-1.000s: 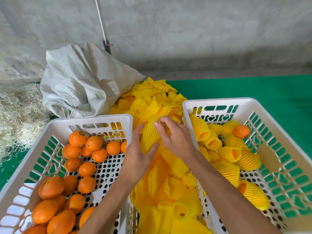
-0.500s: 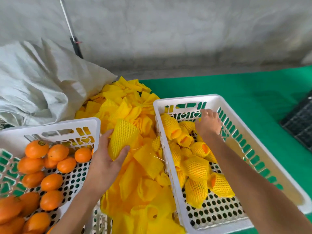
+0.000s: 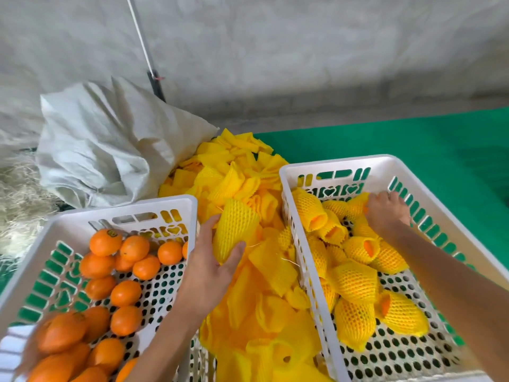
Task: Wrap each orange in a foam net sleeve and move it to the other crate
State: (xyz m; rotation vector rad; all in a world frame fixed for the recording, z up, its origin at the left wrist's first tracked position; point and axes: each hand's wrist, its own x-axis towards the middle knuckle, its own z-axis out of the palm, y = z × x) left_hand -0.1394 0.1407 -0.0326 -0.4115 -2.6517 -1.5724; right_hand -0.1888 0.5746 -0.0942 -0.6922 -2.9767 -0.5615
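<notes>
Between the two white crates, over the heap of loose yellow sleeves [image 3: 264,277], the left hand [image 3: 212,267] has one foam net sleeve [image 3: 234,232] pinched between thumb and the rest of the fingers [image 3: 238,250] — it looks puffed open, long axis tilted up and away, wider end at the top.

Over on the other side the right hand [image 3: 387,213] is reaching down into the far corner of the right crate [image 3: 336,164], fingers curled down among the wrapped oranges [image 3: 355,282]. Can't tell from where I'm standing whether it's gripping one or just letting go.

Bare oranges [image 3: 125,293] all sit in the left crate [image 3: 126,210], just beside the left wrist on its outer side — nearest ones are a short reach left and slightly toward the body from that sleeve. My guess: the right hand has to cross over the pile to fetch one, since the left is busy holding the sleeve, though it's the nearer hand by far.
</notes>
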